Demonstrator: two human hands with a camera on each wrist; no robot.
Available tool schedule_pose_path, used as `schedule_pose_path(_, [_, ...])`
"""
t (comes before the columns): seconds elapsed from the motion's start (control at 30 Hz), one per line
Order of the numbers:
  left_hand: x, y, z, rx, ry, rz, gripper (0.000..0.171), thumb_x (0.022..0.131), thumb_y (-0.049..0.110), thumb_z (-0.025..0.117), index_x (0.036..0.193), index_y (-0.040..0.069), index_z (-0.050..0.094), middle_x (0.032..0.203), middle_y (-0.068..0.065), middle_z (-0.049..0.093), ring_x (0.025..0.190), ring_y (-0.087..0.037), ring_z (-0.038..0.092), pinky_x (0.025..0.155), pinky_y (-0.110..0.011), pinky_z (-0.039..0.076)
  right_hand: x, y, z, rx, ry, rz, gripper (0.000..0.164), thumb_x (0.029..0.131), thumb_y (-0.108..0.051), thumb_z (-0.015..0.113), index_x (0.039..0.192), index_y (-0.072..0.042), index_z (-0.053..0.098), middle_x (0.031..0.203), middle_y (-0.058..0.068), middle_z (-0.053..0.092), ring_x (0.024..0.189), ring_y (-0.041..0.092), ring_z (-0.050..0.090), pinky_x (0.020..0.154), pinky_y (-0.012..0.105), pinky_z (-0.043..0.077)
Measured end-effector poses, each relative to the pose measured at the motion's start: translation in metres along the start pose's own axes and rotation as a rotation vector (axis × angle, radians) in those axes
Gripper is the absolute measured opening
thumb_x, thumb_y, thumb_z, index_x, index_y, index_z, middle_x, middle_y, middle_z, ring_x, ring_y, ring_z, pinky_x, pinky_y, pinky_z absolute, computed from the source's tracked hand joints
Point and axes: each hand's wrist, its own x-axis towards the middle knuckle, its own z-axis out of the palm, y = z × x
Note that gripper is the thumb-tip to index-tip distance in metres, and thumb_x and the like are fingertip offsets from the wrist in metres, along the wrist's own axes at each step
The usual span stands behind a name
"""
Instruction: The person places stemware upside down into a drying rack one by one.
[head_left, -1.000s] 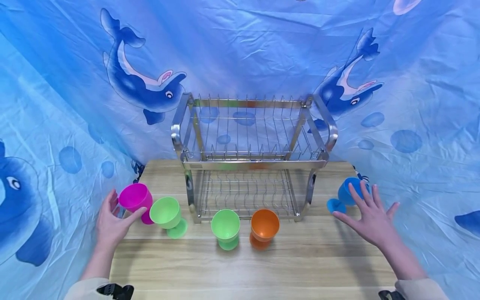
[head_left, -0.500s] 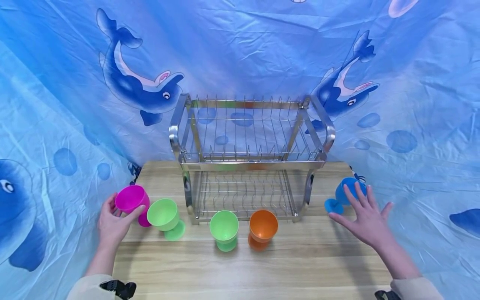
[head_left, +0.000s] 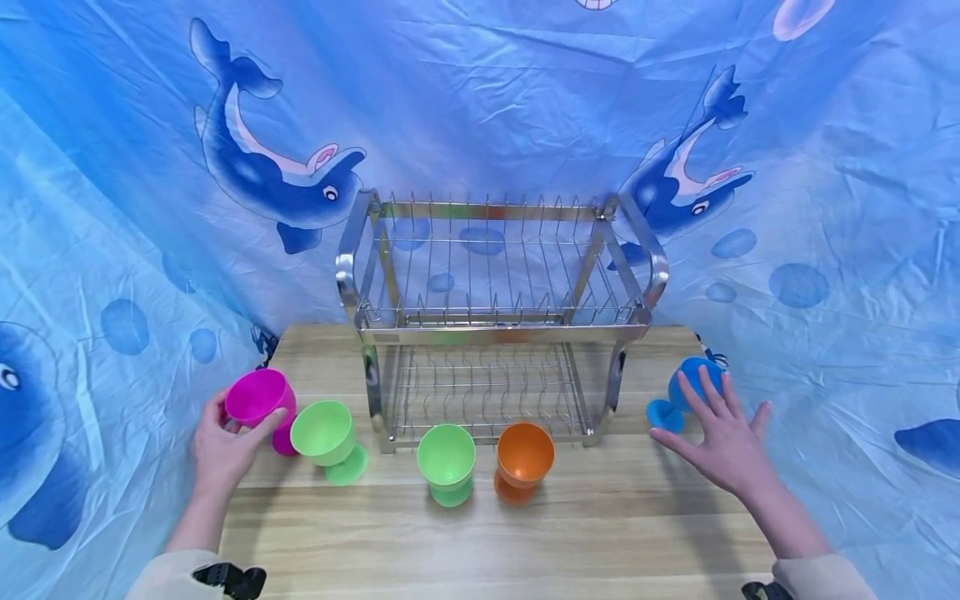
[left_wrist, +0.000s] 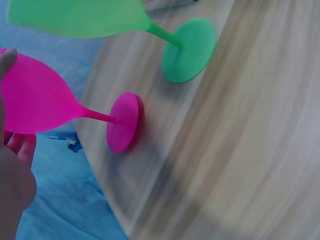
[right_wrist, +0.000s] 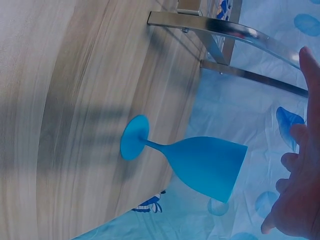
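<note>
On a wooden table (head_left: 585,533) ringed by a blue dolphin-print sheet (head_left: 135,167), a person's left hand (head_left: 225,450) curls its thumb and fingers around the bowl of a pink goblet (head_left: 258,400) at the table's left edge. The left wrist view shows that goblet's foot (left_wrist: 122,121) tipped, only its edge meeting the wood, with the thumb tip against the bowl. Just beside it, to the right, a green goblet (head_left: 324,433) stands upright, its bowl close to the pink one; whether the two touch cannot be told.

At the far right, the right hand (head_left: 723,446) is spread with fingers straight, its grip released and holding nothing, the fingertips at or just over a blue goblet (head_left: 690,387) that stands near the table's right edge. In the right wrist view a gap shows between the hand (right_wrist: 300,190) and the blue bowl (right_wrist: 207,167), whose foot sits flat on the wood.

Between the hands, a two-tier steel dish rack (head_left: 498,317) stands at the back of the table. In front of it stand a second green goblet (head_left: 447,458) and an orange goblet (head_left: 525,458), side by side and apart from both hands
</note>
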Motion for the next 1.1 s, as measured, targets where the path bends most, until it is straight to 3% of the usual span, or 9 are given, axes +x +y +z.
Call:
schedule_pose_path(0.13, [-0.004,0.014,-0.011,0.037,0.011,0.056,0.102,0.088,0.04,0.09,0.167,0.014,0.032,0.161,-0.016,0.047,0.142,-0.037,0.049,0.121,-0.044,0.046,0.0,-0.002,-0.001,0.007,0.006,-0.011,0.106,0.093,-0.066,0.073,0.173,-0.024,0.017,0.177,0.022,0.012,0.163,0.041,-0.014,0.109,0.081,-0.029])
schedule_pose_path(0.3, [-0.01,0.037,-0.034,0.112,0.041,0.145,0.101,0.086,0.039,0.091,0.167,0.017,0.034,0.159,-0.016,0.05,0.136,-0.031,0.051,0.108,-0.019,0.05,0.001,-0.004,-0.001,0.009,0.015,-0.027,0.107,0.093,-0.065,0.074,0.173,-0.025,0.016,0.176,0.022,0.013,0.163,0.041,-0.012,0.11,0.08,-0.029])
schedule_pose_path(0.43, [-0.017,0.063,-0.057,0.149,0.054,0.204,0.099,0.087,0.036,0.091,0.166,0.016,0.036,0.156,-0.019,0.05,0.121,-0.012,0.052,0.089,-0.003,0.046,0.001,-0.005,-0.002,0.016,0.019,-0.036,0.106,0.093,-0.065,0.074,0.173,-0.024,0.017,0.177,0.021,0.013,0.163,0.041,-0.012,0.11,0.08,-0.029])
schedule_pose_path(0.57, [-0.026,0.089,-0.079,0.153,0.071,0.243,0.097,0.086,0.034,0.092,0.165,0.018,0.039,0.15,-0.015,0.052,0.107,0.007,0.046,0.079,0.002,0.042,0.001,-0.007,-0.004,0.021,0.029,-0.045,0.107,0.093,-0.064,0.075,0.173,-0.024,0.017,0.177,0.021,0.014,0.163,0.041,-0.01,0.111,0.079,-0.028])
schedule_pose_path(0.7, [-0.039,0.11,-0.094,0.146,0.096,0.245,0.093,0.086,0.034,0.093,0.164,0.024,0.042,0.14,-0.001,0.055,0.1,0.01,0.046,0.072,0.003,0.042,-0.001,-0.01,-0.008,0.03,0.041,-0.061,0.107,0.093,-0.063,0.075,0.173,-0.024,0.017,0.176,0.021,0.015,0.164,0.041,-0.009,0.115,0.076,-0.028])
schedule_pose_path(0.9, [-0.061,0.13,-0.102,0.046,0.063,0.31,0.082,0.088,0.019,0.09,0.159,0.027,0.049,0.119,0.028,0.054,0.097,0.01,0.055,0.072,0.0,0.048,-0.006,-0.025,-0.018,0.064,0.047,-0.089,0.105,0.093,-0.06,0.076,0.173,-0.023,0.019,0.176,0.02,0.017,0.164,0.04,-0.005,0.121,0.07,-0.024])
schedule_pose_path(1.0, [-0.071,0.135,-0.101,-0.038,0.009,0.363,0.077,0.09,0.008,0.086,0.156,0.027,0.052,0.121,0.026,0.059,0.099,0.007,0.06,0.071,-0.004,0.053,-0.008,-0.035,-0.024,0.086,0.053,-0.122,0.104,0.093,-0.058,0.078,0.172,-0.022,0.022,0.176,0.018,0.02,0.165,0.041,0.002,0.125,0.068,-0.019])
schedule_pose_path(1.1, [-0.08,0.138,-0.097,-0.263,-0.08,0.413,0.073,0.09,-0.007,0.08,0.153,0.021,0.055,0.127,0.015,0.065,0.103,0.001,0.064,0.072,-0.008,0.057,-0.01,-0.047,-0.027,0.106,0.075,-0.168,0.103,0.092,-0.055,0.08,0.172,-0.022,0.025,0.175,0.018,0.027,0.164,0.041,0.012,0.129,0.068,-0.01])
